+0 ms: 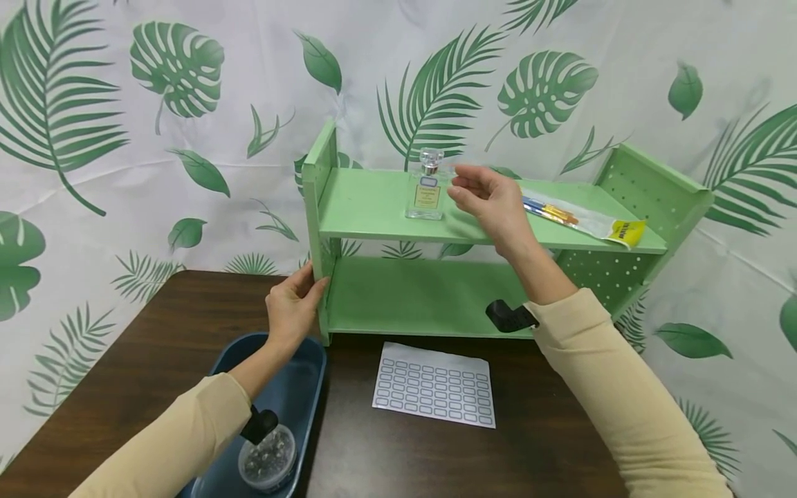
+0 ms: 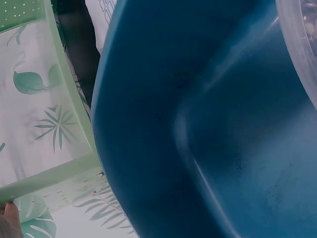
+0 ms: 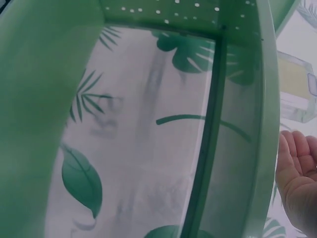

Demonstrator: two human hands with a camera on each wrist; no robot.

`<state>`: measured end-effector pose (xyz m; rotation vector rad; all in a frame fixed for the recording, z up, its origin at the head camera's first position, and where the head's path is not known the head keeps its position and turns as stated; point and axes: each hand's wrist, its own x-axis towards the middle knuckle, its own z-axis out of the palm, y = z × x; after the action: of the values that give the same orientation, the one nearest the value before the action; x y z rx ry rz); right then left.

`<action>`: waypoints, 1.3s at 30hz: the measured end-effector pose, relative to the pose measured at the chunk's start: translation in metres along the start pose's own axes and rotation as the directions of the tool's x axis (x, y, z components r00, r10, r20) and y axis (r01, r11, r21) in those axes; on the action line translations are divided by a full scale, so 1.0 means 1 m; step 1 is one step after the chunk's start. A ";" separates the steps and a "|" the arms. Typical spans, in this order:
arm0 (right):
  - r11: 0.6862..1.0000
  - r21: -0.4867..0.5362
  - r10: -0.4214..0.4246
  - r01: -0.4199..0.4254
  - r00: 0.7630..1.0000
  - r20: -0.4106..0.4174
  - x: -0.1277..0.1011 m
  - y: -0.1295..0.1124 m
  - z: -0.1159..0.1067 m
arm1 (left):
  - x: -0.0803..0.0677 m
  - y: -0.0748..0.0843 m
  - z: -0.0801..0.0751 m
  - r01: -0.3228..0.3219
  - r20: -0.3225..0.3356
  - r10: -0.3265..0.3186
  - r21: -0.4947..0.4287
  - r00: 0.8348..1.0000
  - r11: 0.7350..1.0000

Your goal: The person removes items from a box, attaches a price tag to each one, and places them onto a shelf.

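A green two-tier shelf [image 1: 373,200] stands on the dark table. On its upper board is a clear glass perfume bottle [image 1: 426,197], upright, with a faceted cap and a small outlined sticker above its yellow label. My right hand [image 1: 495,207] is just right of the bottle, fingers loosely bent and holding nothing. In the right wrist view, a small gap separates the fingers from the bottle [image 3: 295,91]. My left hand [image 1: 291,304] grips the shelf's left side panel, thumb at the front edge, other fingers partly hidden behind it.
A clear packet of paintbrushes [image 1: 573,216] lies on the upper board at right. A sheet of outlined stickers [image 1: 434,386] is on the table before the shelf. At front left, a blue tub [image 1: 305,387] contains a round clear container [image 1: 268,460]. A leaf-print cloth [image 1: 249,83] hangs behind.
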<state>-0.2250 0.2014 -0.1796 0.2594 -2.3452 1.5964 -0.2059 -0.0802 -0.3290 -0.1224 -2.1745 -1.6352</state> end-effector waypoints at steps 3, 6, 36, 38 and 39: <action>1.000 0.005 -0.015 0.015 1.000 0.010 -0.005 0.000 -0.003 | 0.001 0.001 -0.001 0.014 0.003 -0.014 0.022 1.000 1.000; 1.000 -0.009 -0.027 0.027 1.000 0.003 -0.011 0.000 -0.005 | 0.001 0.002 -0.001 0.029 0.015 -0.029 0.040 0.999 0.999; 0.978 0.123 -0.156 0.168 0.982 -0.104 -0.060 -0.003 -0.018 | 0.000 0.004 -0.006 0.064 0.068 -0.071 0.090 0.995 0.994; 0.978 0.126 -0.152 0.165 0.983 -0.105 -0.065 -0.001 -0.020 | -0.002 0.005 -0.010 0.071 0.086 -0.080 0.102 0.993 0.992; 0.979 0.124 -0.151 0.163 0.983 -0.104 -0.067 -0.001 -0.021 | -0.003 0.005 -0.013 0.072 0.095 -0.083 0.109 0.992 0.991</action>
<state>-0.1585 0.2194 -0.1945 0.3802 -2.0969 1.6508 -0.1978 -0.0900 -0.3225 -0.0910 -2.3627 -1.5824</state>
